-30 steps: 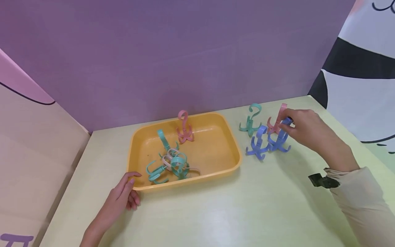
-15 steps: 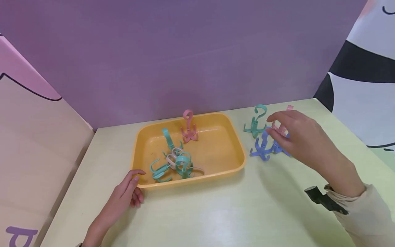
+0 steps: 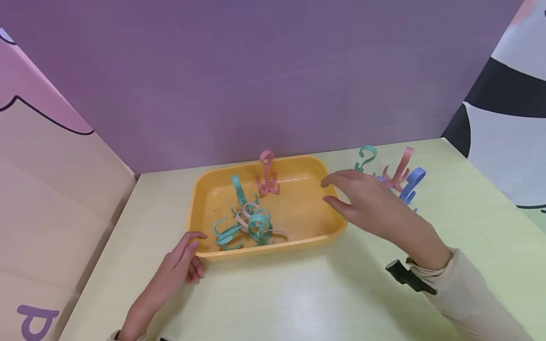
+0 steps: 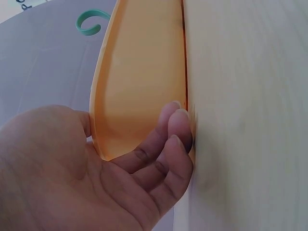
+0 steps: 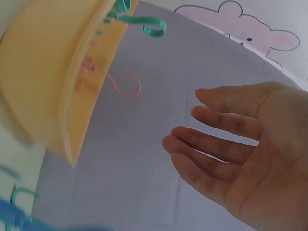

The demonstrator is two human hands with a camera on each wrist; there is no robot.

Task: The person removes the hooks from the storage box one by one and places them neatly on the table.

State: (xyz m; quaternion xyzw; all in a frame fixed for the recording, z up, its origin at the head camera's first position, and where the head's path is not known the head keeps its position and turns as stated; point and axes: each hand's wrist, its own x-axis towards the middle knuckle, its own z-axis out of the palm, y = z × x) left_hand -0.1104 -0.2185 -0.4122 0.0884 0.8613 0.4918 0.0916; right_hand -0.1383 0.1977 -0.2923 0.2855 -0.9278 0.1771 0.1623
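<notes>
At the front left corner of a yellow plastic tray point(image 3: 304, 206), my left hand point(image 3: 172, 267) grips the rim, with fingers curled against the outer wall in the left wrist view. My right hand point(image 3: 371, 201) is over the tray's right edge, holding nothing, thumb and fingers apart. Inside the tray a pink multi-prong hanging hook point(image 3: 267, 182) stands at the back. Several teal hooks point(image 3: 229, 235) and a pale pink hook point(image 3: 242, 220) cluster at its left. Right of the tray stand a green hook point(image 3: 375, 152), a pink hook point(image 3: 403, 163) and a blue hook point(image 3: 411, 184); another blue one is mostly hidden behind my right hand.
The pale wooden table point(image 3: 273, 293) carries the tray and loose hooks. A purple wall panel point(image 3: 273, 94) rises directly behind the table, with printed panels at the left point(image 3: 55, 189) and right point(image 3: 499, 142).
My right hand has let go of a blue hook at the right, which stays standing on the table, and has moved left to the tray's edge. The left hand stays at the tray corner.
</notes>
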